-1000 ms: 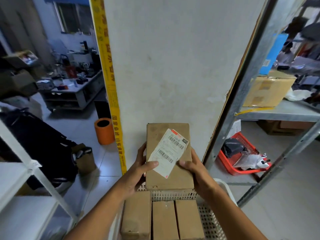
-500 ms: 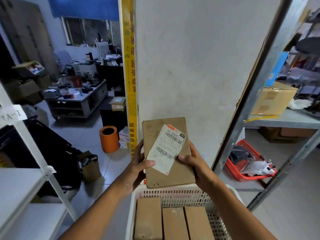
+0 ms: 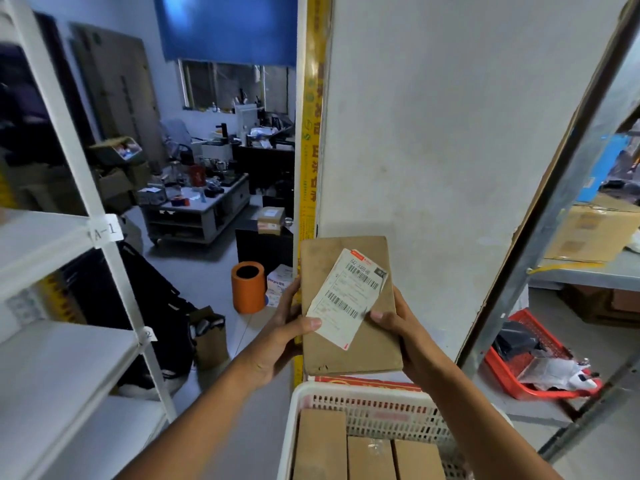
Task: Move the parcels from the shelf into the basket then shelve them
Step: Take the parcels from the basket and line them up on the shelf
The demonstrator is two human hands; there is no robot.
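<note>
Head view: both hands, left [image 3: 277, 344] and right [image 3: 408, 336], apparently clamp a labelled parcel [image 3: 349, 306] above the basket [image 3: 367, 407].

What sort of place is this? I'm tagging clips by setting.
Probably a small parcel stockroom or courier depot. A labelled parcel is held over a white basket of similar ones, beside a white shelf rack tagged A-1 and a metal shelf bearing a carton.

Two hands are showing, the left hand [image 3: 277, 344] and the right hand [image 3: 405, 337], holding one parcel [image 3: 349, 348]. Three more parcels [image 3: 369, 455] are lying in one white basket [image 3: 363, 396]. One red basket [image 3: 530, 386] is sitting nearby.
</note>
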